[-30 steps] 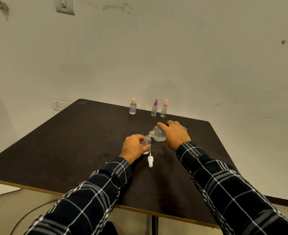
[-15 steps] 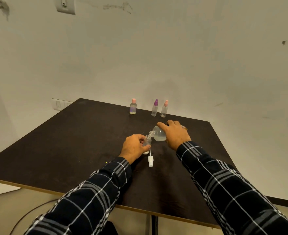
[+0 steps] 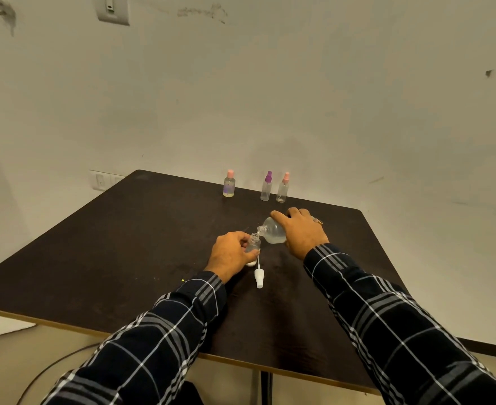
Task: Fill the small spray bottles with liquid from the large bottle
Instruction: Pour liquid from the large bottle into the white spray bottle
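Observation:
My right hand (image 3: 301, 232) grips the large clear bottle (image 3: 272, 234), tipped on its side with its open mouth pointing left. That mouth sits right over the open neck of a small clear spray bottle (image 3: 253, 244), which stands upright on the dark table (image 3: 124, 244). My left hand (image 3: 231, 254) holds the small bottle around its lower body. A white spray pump with its dip tube (image 3: 259, 274) lies on the table just in front of the small bottle.
Three capped small bottles stand near the far edge: a pink-capped one (image 3: 229, 184), a purple-capped one (image 3: 266, 186) and another pink-capped one (image 3: 282, 187). The wall rises close behind the table. A cable (image 3: 51, 366) runs on the floor at the lower left.

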